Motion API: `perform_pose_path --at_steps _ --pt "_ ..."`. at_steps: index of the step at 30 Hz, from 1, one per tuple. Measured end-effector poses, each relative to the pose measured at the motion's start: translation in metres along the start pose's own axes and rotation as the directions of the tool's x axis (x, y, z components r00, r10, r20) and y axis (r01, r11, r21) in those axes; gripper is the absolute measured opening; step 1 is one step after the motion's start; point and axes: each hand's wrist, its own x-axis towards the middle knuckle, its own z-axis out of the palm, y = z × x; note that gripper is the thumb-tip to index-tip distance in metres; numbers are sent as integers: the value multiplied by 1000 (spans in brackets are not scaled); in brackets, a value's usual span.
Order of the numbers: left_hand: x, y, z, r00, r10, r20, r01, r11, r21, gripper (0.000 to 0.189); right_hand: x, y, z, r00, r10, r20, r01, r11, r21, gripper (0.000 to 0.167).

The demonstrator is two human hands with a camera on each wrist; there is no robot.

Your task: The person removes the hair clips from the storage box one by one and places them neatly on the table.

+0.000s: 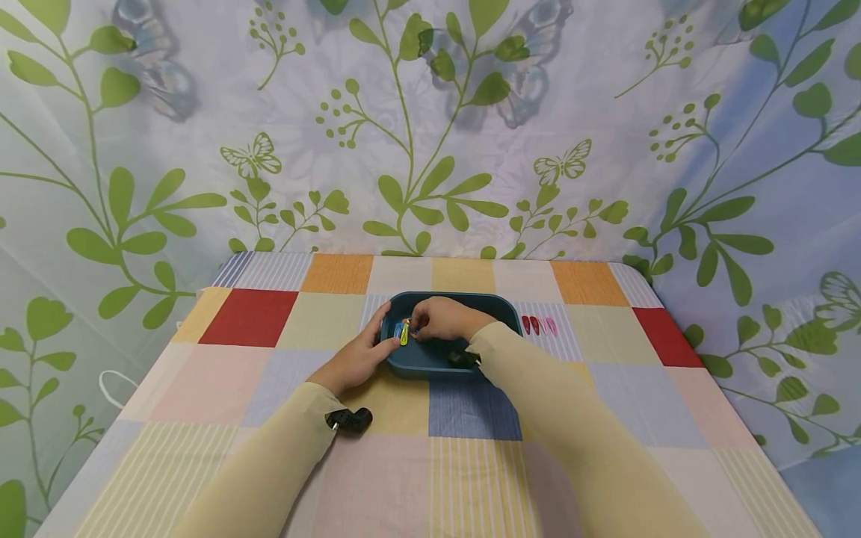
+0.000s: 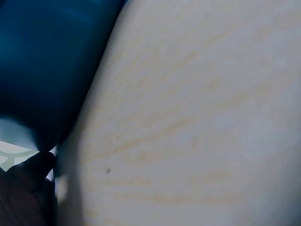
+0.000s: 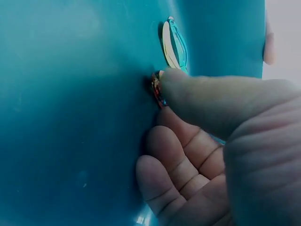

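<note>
A dark blue-green tray (image 1: pixel 444 371) rests on the patterned cloth. My left hand (image 1: pixel 356 359) holds its left side, thumb over the rim and fingers along the outer wall. Inside the tray, my right hand (image 1: pixel 444 320) pinches a small, shiny, multicoloured hair clip (image 3: pixel 156 87) between thumb and fingers, which partly hide it. Just beyond the fingertips, in the right wrist view, lie a yellow hair clip (image 3: pixel 168 44) and a blue-green hair clip (image 3: pixel 180 47), side by side on the tray floor. The left wrist view shows mostly cloth and the tray's dark wall (image 2: pixel 51 61).
To the right of the tray, red hair clips (image 1: pixel 534 324) and pink hair clips (image 1: pixel 551 326) lie in a row on the tablecloth (image 1: pixel 471 478). A leaf-printed curtain (image 1: pixel 430 134) hangs behind the table. A white cord (image 1: pixel 107 388) loops at the left edge.
</note>
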Motion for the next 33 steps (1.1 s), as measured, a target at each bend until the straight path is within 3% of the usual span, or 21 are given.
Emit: perform_pose_path --at_steps 6,12,33 --pt "0 -1 -2 1000 6 6 -6 1000 -7 78 4 -5 1 999 -34 -1 33 995 -89 35" --pt "-1 1 -2 1000 -1 5 1 1000 8 76 6 -9 1 1000 -15 28 19 984 -176 36" --pt "0 0 -1 1000 -7 6 7 1000 6 76 4 -1 2 1000 -22 13 24 990 -142 43"
